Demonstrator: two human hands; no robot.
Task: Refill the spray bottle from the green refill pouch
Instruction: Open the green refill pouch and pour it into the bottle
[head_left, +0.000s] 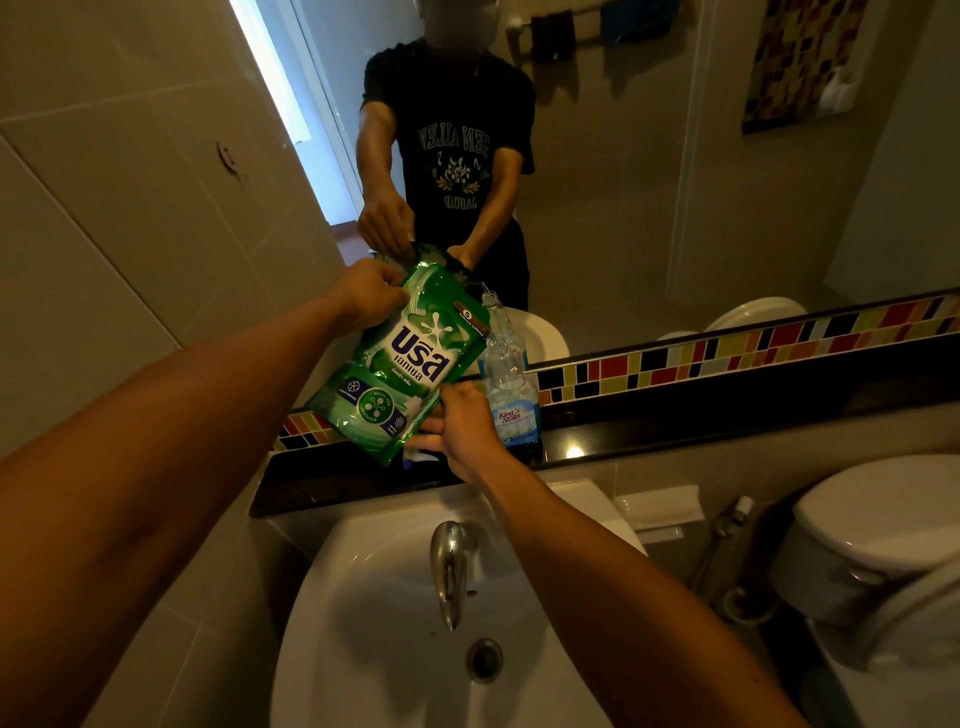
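The green refill pouch (400, 358) is tilted to the right above the dark ledge (675, 441), its upper right corner over the open neck of the clear spray bottle (511, 395). A thin stream runs from that corner into the bottle. The bottle stands upright on the ledge with blue liquid low inside and no sprayer head on it. My left hand (366, 293) grips the pouch's top left edge. My right hand (462, 421) holds its lower right edge, just left of the bottle.
A white basin (363, 623) with a chrome tap (451, 566) lies below the ledge. A mirror (623, 182) above a coloured tile strip reflects me. A toilet (878, 545) stands at the right, a tiled wall (104, 234) at the left.
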